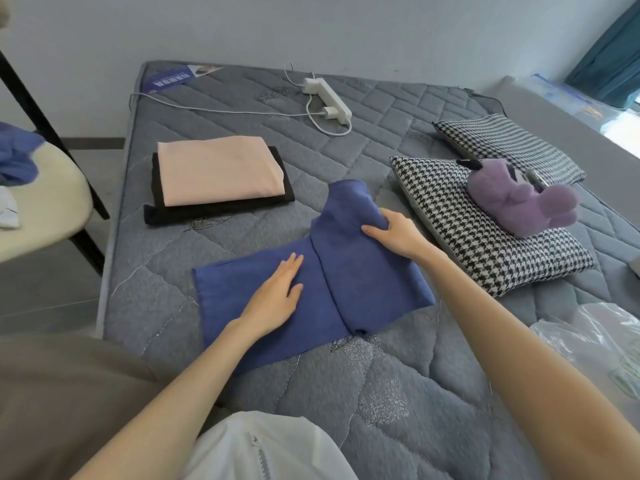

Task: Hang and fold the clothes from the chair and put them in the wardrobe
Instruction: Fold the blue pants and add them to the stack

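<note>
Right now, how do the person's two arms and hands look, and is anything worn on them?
Both forearms are bare up to the bottom edge of the picture; no sleeve shows on them. The left hand and the right hand wear no gloves, and I see no ring, watch or bracelet. The nails look short and unpainted, though they are small in this view.

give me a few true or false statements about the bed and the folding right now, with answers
1. The left hand lies flat on the blue garment. True.
2. The pink folded cloth lies under the black one. False: pink is on top.
3. The purple plush toy sits on a houndstooth pillow. True.
4. The right hand holds the power strip. False: it grips the blue garment's folded part.
5. Blue clothing lies on the chair. True.
</note>
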`<state>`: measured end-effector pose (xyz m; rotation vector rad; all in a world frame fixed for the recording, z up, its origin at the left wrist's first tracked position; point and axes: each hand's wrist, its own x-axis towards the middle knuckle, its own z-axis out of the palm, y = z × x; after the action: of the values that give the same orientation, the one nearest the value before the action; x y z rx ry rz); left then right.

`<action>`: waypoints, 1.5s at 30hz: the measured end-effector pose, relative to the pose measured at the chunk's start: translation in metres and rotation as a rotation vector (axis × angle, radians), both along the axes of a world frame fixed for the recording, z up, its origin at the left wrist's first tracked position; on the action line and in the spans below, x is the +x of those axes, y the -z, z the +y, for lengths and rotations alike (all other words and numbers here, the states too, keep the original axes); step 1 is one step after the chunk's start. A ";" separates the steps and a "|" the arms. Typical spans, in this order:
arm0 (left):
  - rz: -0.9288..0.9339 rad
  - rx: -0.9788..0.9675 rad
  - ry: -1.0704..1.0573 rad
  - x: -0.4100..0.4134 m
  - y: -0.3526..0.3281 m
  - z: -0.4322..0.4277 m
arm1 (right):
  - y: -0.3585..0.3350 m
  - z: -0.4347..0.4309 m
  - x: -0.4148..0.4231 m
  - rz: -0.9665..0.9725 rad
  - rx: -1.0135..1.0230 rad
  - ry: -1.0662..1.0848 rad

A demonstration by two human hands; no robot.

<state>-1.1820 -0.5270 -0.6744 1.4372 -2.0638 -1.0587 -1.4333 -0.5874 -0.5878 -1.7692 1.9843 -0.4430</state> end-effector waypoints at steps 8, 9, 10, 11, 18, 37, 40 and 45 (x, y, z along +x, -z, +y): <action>0.222 0.041 -0.325 0.061 0.008 0.009 | -0.005 0.012 0.087 0.067 0.160 -0.185; 0.258 0.063 -0.364 0.065 0.008 0.010 | -0.003 0.015 0.101 0.050 0.169 -0.194; 0.305 0.094 -0.398 0.069 0.009 0.010 | 0.001 0.018 0.114 0.037 0.176 -0.208; 0.366 0.139 -0.427 0.073 0.010 0.011 | 0.006 0.021 0.127 0.031 0.187 -0.224; 0.873 0.659 -0.645 0.087 -0.004 0.016 | 0.038 0.049 0.191 0.080 0.175 -0.270; 0.783 0.443 -0.748 0.099 0.011 0.014 | 0.057 0.037 0.152 -0.011 -0.081 -0.231; 0.781 0.431 -0.789 0.102 0.011 0.013 | 0.054 0.019 0.151 -0.050 -0.099 -0.209; 0.750 0.357 -0.753 0.100 0.011 0.012 | 0.053 -0.011 0.160 0.126 0.088 -0.293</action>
<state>-1.0817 -0.5153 -0.6850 1.4616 -0.7437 -1.3558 -1.2731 -0.5988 -0.6412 -2.0319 1.7543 -0.1495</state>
